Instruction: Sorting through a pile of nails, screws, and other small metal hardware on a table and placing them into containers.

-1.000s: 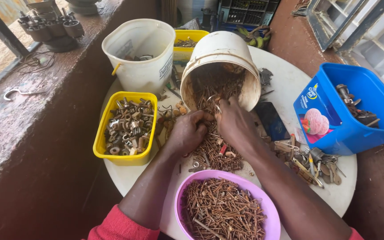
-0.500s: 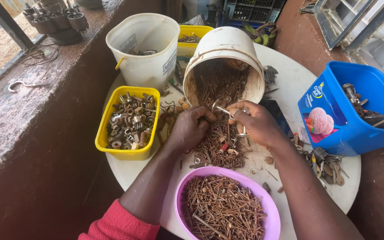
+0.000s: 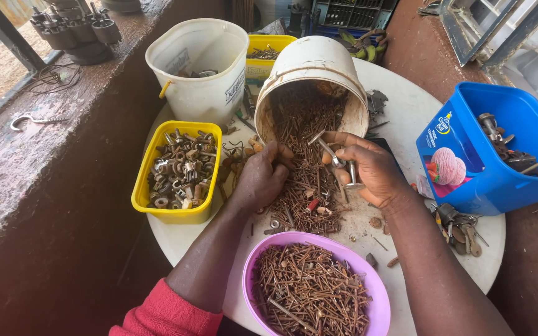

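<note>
Bolts point(image 3: 344, 167), stiff, heavy and easiest held by their shanks, sit pinched in the curled right hand point(image 3: 372, 171) before the tipped bucket point(image 3: 319, 68); beside it, the left hand point(image 3: 263, 177) rests half-closed on rusty nails point(image 3: 303, 199).

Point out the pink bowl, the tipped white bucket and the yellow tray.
pink bowl point(image 3: 378, 289): head view, bare right rim.
tipped white bucket point(image 3: 319, 59): head view, outer side wall.
yellow tray point(image 3: 142, 177): head view, left rim.
</note>
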